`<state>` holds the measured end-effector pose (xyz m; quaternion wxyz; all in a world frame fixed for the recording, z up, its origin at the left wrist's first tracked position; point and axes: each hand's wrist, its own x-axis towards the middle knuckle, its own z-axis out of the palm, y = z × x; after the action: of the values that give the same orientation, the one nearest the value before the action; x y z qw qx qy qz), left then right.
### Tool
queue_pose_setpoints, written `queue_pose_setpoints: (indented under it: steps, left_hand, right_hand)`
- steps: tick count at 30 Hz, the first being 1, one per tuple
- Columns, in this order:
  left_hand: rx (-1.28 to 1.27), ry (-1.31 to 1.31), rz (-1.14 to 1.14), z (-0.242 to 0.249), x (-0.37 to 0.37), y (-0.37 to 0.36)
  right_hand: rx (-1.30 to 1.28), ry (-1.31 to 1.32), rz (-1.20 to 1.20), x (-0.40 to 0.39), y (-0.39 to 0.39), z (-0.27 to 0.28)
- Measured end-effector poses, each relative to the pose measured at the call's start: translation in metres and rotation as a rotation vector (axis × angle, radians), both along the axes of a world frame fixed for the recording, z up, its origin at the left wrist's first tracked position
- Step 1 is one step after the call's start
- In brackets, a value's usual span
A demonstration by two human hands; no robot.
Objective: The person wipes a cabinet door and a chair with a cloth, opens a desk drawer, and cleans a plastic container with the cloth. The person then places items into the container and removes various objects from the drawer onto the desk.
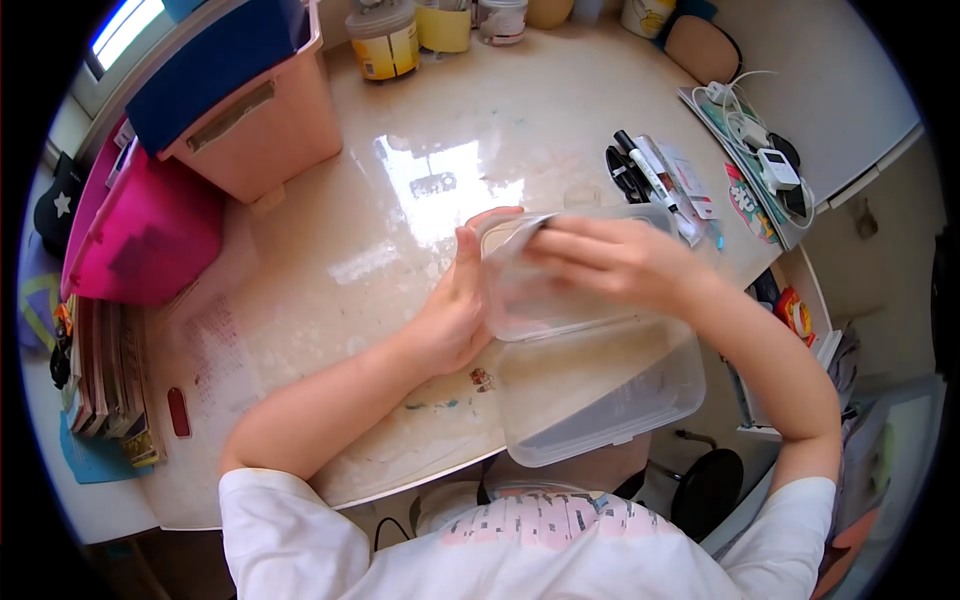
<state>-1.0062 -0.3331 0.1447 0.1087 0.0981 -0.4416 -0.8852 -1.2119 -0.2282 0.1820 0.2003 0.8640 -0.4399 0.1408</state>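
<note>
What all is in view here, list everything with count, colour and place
clear plastic container: 1, transparent, held tilted at table centre
clear lid: 1, transparent, near table edge below the container
table: 1, glossy cream
pink storage box: 1, pink with blue top, back left
magenta folder: 1, left
jars: several, yellow and white, back edge
markers: a few, black and white, right
charger and cables: white, far right
left hand: on the container's left side
right hand: over the container's top

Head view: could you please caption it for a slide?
Both hands, left and right, hold a clear plastic container over the desk.
</note>
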Motion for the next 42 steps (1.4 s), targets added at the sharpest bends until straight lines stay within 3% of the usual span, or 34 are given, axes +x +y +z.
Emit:
queue_pose_setpoints:
  steps: [2,4,5,7,9,11,12,15,17,21,25,28,31,34,36,37,39,42]
  left_hand:
    - [-0.031,0.007,0.042,-0.004,0.001,-0.002]
    - [0.002,0.017,0.065,-0.008,0.004,-0.004]
    - [0.002,0.011,0.066,-0.009,0.005,-0.004]
    - [-0.112,0.036,0.031,-0.005,0.004,-0.002]
    - [-0.150,0.037,0.011,0.000,0.002,-0.001]
    - [-0.038,0.055,-0.008,0.005,-0.001,0.001]
    - [-0.040,0.052,-0.016,0.001,-0.001,0.001]
    - [-0.080,0.020,0.115,-0.009,0.001,-0.003]
    - [-0.061,0.000,0.073,-0.005,0.005,-0.003]
    - [-0.078,0.080,0.042,-0.007,0.001,-0.006]
    - [-0.051,0.006,-0.012,-0.001,0.001,-0.004]
    - [-0.088,0.064,0.076,-0.004,-0.002,0.000]
    - [-0.088,0.018,0.115,-0.005,0.002,0.001]
    - [-0.060,-0.005,0.079,-0.004,0.005,-0.002]
    - [-0.047,0.056,0.089,-0.003,0.001,0.000]
    - [-0.041,0.115,0.091,-0.003,-0.001,0.000]
    - [-0.064,0.106,0.056,-0.004,0.000,-0.005]
    - [-0.086,0.096,0.016,-0.004,-0.001,-0.007]
  right_hand:
    - [0.007,-0.085,0.093,0.020,-0.016,-0.004]
    - [0.265,-0.379,0.140,0.033,-0.022,-0.002]
    - [0.266,-0.384,0.142,0.032,-0.018,0.000]
    - [0.687,-0.545,0.213,0.029,-0.002,0.008]
    - [0.641,-0.535,0.186,0.030,0.001,0.014]
    - [0.401,-0.287,0.118,0.025,-0.009,0.012]
    - [0.145,-0.079,0.091,0.024,-0.017,0.008]
    - [-0.063,-0.096,0.117,0.022,-0.031,-0.006]
    - [-0.027,-0.116,0.079,0.015,-0.016,-0.001]
    - [0.197,-0.091,-0.233,-0.033,0.031,0.013]
    - [0.296,-0.027,-0.282,-0.035,0.057,0.020]
    - [0.341,-0.231,-0.106,-0.002,0.034,0.013]
    - [0.269,-0.331,-0.028,0.013,0.004,0.009]
    - [0.127,-0.201,0.009,0.013,0.004,0.007]
    - [0.588,-0.483,-0.038,0.012,0.032,0.020]
    - [0.592,-0.481,-0.038,0.000,0.041,0.026]
    - [0.505,-0.340,-0.361,-0.026,0.060,0.036]
    - [0.443,-0.272,-0.367,-0.028,0.080,0.029]
